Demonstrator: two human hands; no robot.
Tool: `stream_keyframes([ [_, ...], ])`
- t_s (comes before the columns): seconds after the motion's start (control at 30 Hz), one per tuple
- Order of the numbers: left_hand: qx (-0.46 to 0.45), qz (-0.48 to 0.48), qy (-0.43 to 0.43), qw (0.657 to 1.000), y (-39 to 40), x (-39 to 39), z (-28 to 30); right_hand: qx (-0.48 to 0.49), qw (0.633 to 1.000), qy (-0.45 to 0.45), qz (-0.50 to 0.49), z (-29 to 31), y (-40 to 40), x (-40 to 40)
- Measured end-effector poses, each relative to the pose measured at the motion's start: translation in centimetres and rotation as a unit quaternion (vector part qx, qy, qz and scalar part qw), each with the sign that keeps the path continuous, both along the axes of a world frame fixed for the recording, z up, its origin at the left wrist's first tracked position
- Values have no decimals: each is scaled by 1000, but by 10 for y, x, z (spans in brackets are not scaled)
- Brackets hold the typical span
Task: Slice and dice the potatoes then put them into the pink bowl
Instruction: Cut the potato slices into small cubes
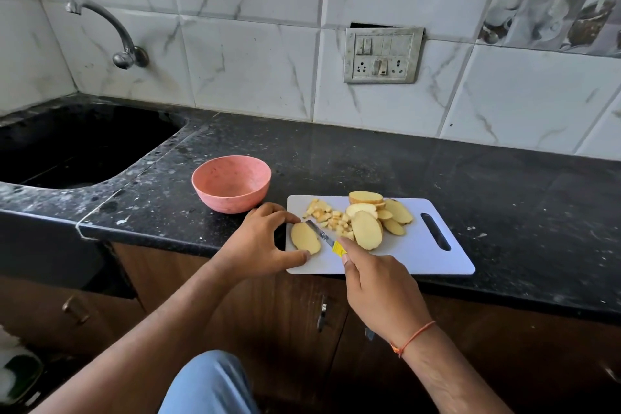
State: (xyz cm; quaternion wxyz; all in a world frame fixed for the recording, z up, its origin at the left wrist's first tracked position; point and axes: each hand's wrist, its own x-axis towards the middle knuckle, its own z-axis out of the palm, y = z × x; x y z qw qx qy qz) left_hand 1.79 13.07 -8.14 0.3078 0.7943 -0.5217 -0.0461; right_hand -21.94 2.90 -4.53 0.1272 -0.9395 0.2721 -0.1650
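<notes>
Left hand (260,239) pins one flat potato slice (305,238) at the left end of the white cutting board (420,255), forefinger curled on its far edge and thumb on its near edge, a pinch hold. Right hand (379,292) is closed round a small knife (323,236) with a yellow handle, forefinger stretched along the top; the blade lies just beside the right edge of the slice, tip pointing away from the person. Diced potato pieces (327,215) sit heaped mid-board, and the uncut slices (373,217) are stacked to their right. The pink bowl (231,182) stands on the black counter (504,185) just off the board's far-left corner, with nothing inside it.

Risks, as judged: the left fingertip and thumb sit very near the blade line, so a slip on the wet slice could nick them. The slice is thin and could skate under pressure. The pinned slice lies close to the board's left edge, so cut strips could be pushed onto the counter. The board's near edge runs along the counter lip, so a hard push could tip it forward.

Room: bare board near the slotted handle (435,231) on the right. Open counter lies behind and right of the board. The sink (67,144) is well to the left, beyond the bowl. The path from dice to bowl is short and unblocked.
</notes>
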Motion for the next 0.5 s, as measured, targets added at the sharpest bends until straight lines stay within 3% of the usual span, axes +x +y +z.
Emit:
stream_keyframes([
  [0.5, -53, 13, 39, 998, 1, 2, -1, -118, 990, 78, -14, 16, 10, 10],
])
